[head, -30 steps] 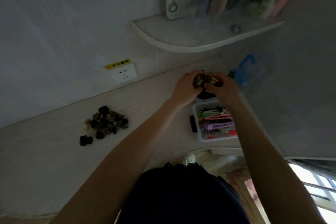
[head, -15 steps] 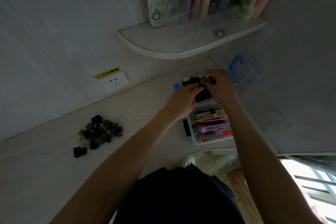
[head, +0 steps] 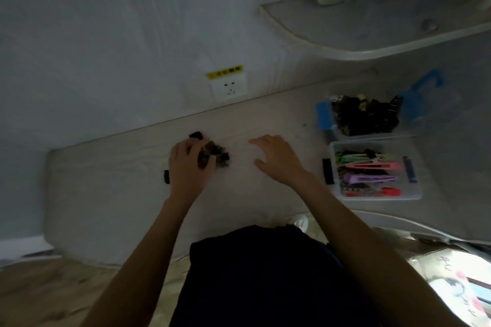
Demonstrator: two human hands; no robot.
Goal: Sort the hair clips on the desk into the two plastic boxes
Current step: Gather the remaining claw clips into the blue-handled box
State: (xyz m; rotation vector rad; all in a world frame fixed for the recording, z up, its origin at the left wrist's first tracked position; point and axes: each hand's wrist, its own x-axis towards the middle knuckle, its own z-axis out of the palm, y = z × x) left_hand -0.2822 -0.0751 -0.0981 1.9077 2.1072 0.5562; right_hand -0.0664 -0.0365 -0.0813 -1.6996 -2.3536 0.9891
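A pile of dark claw clips (head: 216,154) lies on the pale desk (head: 106,186). My left hand (head: 188,167) rests over the pile's left side, fingers curled round some of the clips. One clip (head: 166,176) peeks out left of that hand. My right hand (head: 276,158) hovers to the right of the pile, fingers spread, holding nothing. At the desk's right, the far box with blue latches (head: 324,117) is heaped with dark claw clips. The near clear box (head: 414,195) holds long coloured clips in pink, purple, green and red.
A wall socket (head: 229,87) with a yellow label sits behind the desk. A curved shelf (head: 345,42) with an organiser overhangs the far right corner. The desk's front edge runs just ahead of my dark-clothed lap (head: 265,273).
Both hands left the far box, where they dropped a handful of dark clips, and moved left to the pile. My left hand now grips clips there. The camera swung left.
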